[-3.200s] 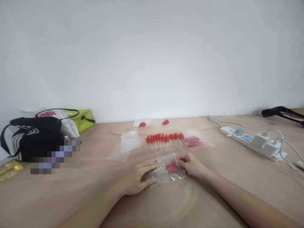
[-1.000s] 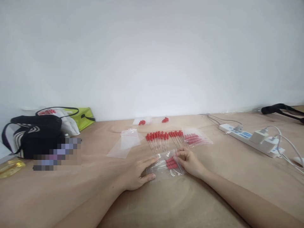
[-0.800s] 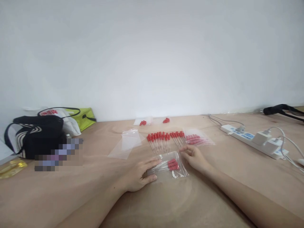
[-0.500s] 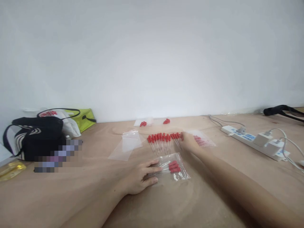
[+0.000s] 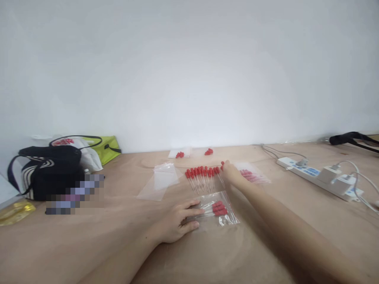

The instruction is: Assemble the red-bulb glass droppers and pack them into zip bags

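My left hand (image 5: 180, 221) lies with fingers spread on the left end of a clear zip bag (image 5: 233, 216). Inside that bag are several droppers (image 5: 219, 208) with red rubber bulbs, pointing right. Beyond the bag, a fan-shaped row of droppers (image 5: 204, 175) rests on the table, red bulbs to the back and thin clear stems toward me. At the row's right end my right hand (image 5: 232, 173) is closed in a pinch, with a red dropper bulb (image 5: 222, 163) showing at its fingertips; the stem is mostly hidden. Just right of this hand lies a filled clear bag of droppers (image 5: 248, 173).
Flat clear bags (image 5: 161, 177) lie left of the row. Two small piles of red bulbs (image 5: 179, 155) are near the wall. A white power strip (image 5: 314, 173) with chargers and cables lies right. A black bag (image 5: 53, 169) and a lime-green bag (image 5: 109, 150) stand left.
My right hand has lifted slightly from the row's right end, and fewer droppers lie there. The left hand stays on the bag. The whole view has shifted slightly.
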`<action>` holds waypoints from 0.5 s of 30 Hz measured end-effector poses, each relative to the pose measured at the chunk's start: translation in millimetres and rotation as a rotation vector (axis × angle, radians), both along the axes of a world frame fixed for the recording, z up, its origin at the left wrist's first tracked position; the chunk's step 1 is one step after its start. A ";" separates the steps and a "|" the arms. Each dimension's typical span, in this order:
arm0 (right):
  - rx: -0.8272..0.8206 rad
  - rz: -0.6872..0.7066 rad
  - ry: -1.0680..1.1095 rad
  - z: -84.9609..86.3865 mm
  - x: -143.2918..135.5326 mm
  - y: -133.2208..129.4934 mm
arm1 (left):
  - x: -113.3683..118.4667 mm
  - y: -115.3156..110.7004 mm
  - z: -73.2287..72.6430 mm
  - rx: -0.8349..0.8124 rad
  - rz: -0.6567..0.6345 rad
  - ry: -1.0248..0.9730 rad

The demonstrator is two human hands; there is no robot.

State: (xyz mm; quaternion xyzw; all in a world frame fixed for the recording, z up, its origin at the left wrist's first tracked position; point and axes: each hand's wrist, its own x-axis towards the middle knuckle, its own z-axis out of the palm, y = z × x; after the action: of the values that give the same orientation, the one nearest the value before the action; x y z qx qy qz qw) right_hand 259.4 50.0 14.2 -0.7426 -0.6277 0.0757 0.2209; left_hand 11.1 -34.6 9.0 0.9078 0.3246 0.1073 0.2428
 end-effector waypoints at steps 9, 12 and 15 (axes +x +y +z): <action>0.319 0.065 0.794 -22.0 32.8 -72.2 | -1.1 0.9 -1.5 0.006 0.019 -0.035; 0.346 0.007 0.968 -28.5 22.3 -80.7 | -1.2 0.9 -2.2 -0.011 0.017 -0.054; 0.388 -0.003 1.034 -28.3 15.8 -79.6 | -1.0 -0.1 -1.3 -0.043 0.030 -0.083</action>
State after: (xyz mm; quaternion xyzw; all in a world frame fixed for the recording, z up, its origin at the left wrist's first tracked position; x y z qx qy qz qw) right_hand 275.1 -29.7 -14.1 -0.5551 -0.4389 0.3131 0.6334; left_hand 10.2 -34.7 7.7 0.8921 0.3302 0.1414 0.2740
